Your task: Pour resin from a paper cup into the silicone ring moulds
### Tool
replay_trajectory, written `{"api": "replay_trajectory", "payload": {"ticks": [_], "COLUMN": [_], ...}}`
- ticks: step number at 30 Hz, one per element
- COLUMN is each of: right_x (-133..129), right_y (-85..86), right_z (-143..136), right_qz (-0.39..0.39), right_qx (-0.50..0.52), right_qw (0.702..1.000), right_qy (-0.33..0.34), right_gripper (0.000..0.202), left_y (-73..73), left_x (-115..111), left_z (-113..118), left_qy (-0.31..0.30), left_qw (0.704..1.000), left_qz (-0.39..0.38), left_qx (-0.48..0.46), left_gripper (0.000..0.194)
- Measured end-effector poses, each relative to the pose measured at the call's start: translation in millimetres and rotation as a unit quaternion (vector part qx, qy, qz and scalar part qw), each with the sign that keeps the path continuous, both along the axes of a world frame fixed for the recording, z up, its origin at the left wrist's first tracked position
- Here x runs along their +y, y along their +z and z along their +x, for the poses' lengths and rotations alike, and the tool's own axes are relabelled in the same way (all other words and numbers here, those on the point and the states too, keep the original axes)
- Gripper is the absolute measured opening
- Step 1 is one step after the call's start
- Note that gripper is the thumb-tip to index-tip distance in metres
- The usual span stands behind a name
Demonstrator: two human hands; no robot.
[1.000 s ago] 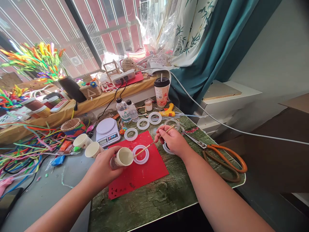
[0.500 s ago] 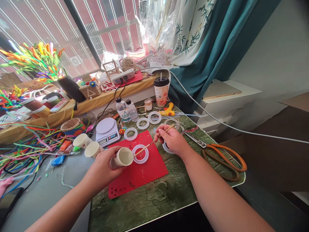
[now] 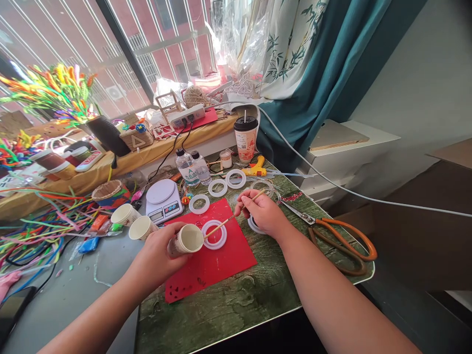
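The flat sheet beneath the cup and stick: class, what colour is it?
The sheet is red; it shows best in the head view.

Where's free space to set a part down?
Bare: green table, between red sheet and right arm; grey table, between left arm and blue packet, save small bits. Crowded: behind the sheet, with rings, bottles, scale.

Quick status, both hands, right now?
Left hand: closed around a pale paper cup, tilted.
Right hand: closed, fingers pinching a thin wooden stick.
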State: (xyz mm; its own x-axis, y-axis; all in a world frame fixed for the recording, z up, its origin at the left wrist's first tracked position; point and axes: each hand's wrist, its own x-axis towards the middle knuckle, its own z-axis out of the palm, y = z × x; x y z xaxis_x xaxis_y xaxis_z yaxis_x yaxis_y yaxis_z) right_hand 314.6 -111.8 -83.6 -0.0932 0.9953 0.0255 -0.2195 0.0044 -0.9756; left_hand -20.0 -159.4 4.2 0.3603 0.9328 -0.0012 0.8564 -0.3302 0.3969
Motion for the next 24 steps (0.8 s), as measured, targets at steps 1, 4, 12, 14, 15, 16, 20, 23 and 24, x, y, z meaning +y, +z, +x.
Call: {"api": "replay_trajectory", "payload": {"ticks": [1, 4, 12, 14, 15, 16, 20, 23, 24], "right_x": [-0.1, -0.5, -0.2, 0.0, 0.0, 0.1, 0.0, 0.1, 0.2], "right_y": [0.3, 1.2, 0.0, -0.5, -0.7, -0.7, -0.3, -0.1, 0.0], "right_z": [0.2, 0.4, 0.0, 0.0, 0.0, 0.0, -0.4, -0.9, -1.1], "right_qz": [0.0, 0.001, 0.0, 0.0, 0.0, 0.0, -0.002, -0.001, -0.001], "right_qx": [0.0, 0.0, -0.002, -0.002, -0.002, -0.002, 0.0, 0.0, 0.0], "right_qw": [1.0, 1.0, 1.0, 1.0, 1.0, 1.0, 1.0, 1.0, 1.0], "right_qy": [0.0, 0.0, 0.0, -0.002, -0.002, -0.003, -0.003, -0.003, -0.003], "right_gripper": [0.052, 0.053, 0.05, 0.05, 0.051, 0.051, 0.052, 0.052, 0.052], "left_y": [0.3, 0.9, 0.3, -0.5, -0.8, -1.1, -0.8, -0.1, -0.1], "left_x": [-0.1, -0.7, -1.9, -2.0, -2.0, -2.1, -2.8, -3.3, -3.4], "left_z": [0.2, 0.6, -1.2, -1.8, -2.1, -2.3, -2.7, -2.1, -1.8], "left_qy": [0.001, 0.0, 0.001, 0.002, 0.002, 0.003, 0.002, -0.004, -0.006], "left_qw": [1.0, 1.0, 1.0, 1.0, 1.0, 1.0, 1.0, 1.0, 1.0], "left_qz": [0.0, -0.001, -0.002, 0.0, 0.001, 0.003, 0.007, 0.003, 0.002], "left_qx": [0.001, 0.002, 0.007, 0.008, 0.008, 0.009, 0.011, 0.011, 0.012], "left_gripper": [0.053, 0.052, 0.054, 0.055, 0.055, 0.055, 0.054, 0.053, 0.052]}}
